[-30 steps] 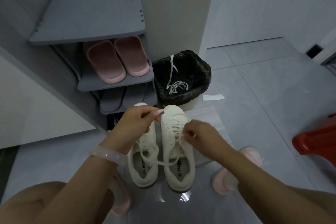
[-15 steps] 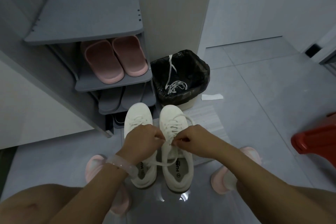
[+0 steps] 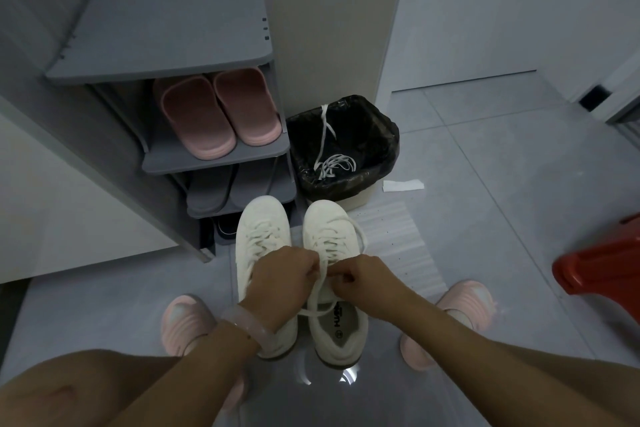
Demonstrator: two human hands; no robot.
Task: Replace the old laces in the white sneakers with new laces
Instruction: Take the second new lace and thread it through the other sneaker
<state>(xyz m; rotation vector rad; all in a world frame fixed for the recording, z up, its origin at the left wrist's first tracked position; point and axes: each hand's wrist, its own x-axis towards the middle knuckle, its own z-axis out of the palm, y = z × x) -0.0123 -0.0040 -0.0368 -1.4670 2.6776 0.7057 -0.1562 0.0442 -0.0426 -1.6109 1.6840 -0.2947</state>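
You had the two white sneakers [image 3: 265,239] sitting side by side on the floor, toes pointing away from you toward the rack. The right sneaker [image 3: 329,236] had its white lace [image 3: 320,282] threaded up the front, ends pulled together over the tongue with one loop drooping across the opening. The old laces [image 3: 334,163] were in a pale tangle inside the black-lined bin, one strand over its rim.

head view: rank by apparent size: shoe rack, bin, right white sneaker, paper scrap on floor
Largest to smallest as they look:
1. shoe rack
2. bin and right white sneaker: close in apparent size, and the sneaker lies nearer the camera and partly under the hands, so unranked
3. paper scrap
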